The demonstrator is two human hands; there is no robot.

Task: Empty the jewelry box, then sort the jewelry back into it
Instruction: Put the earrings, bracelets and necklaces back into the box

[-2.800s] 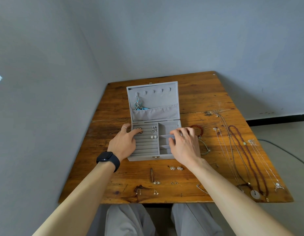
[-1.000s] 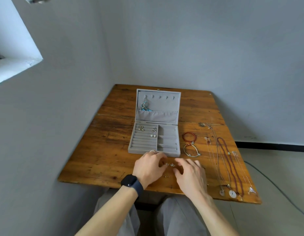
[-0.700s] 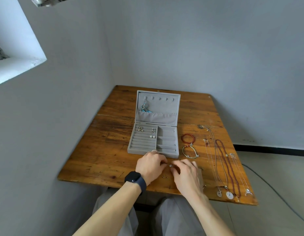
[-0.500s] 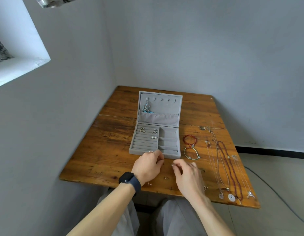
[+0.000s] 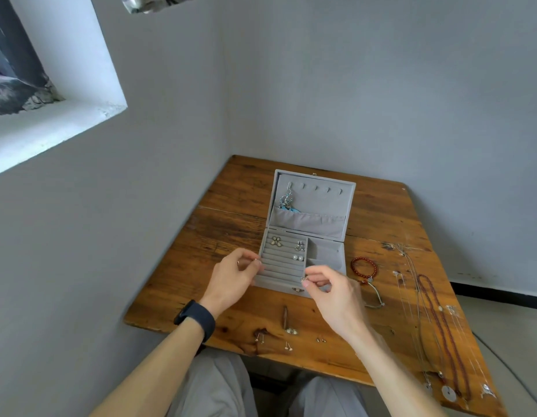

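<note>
Standing open on the table [image 5: 231, 212], the jewelry box [image 5: 324, 253] is seen with its lid [image 5: 321, 201] raised at the far side. A silver and blue dangling piece [image 5: 287, 201] is hung from the leftmost hook in the lid and drops into the lid's pocket. In the ridged left section of the box three pairs of earrings are seated: a flower pair [image 5: 275, 241], a silver pair [image 5: 299, 246] and a pearl pair [image 5: 298, 258].

A small silver piece [image 5: 256, 260] is pinched between thumb and forefinger of the left hand [image 5: 234, 278], right at the box's left wall. A second small piece [image 5: 305, 279] is pinched the same way by the right hand [image 5: 330, 291], over the box's near edge. Both are too small to identify with certainty; they may be earrings. A dark watch [image 5: 196, 319] is worn on the left wrist.

Just right of the box a red bead bracelet [image 5: 363, 269] is laid, with a cord bracelet [image 5: 375, 299] nearer the person. Several necklaces [image 5: 435, 326] are stretched along the table's right side. Small studs [image 5: 291, 331] are scattered near the front edge.
</note>
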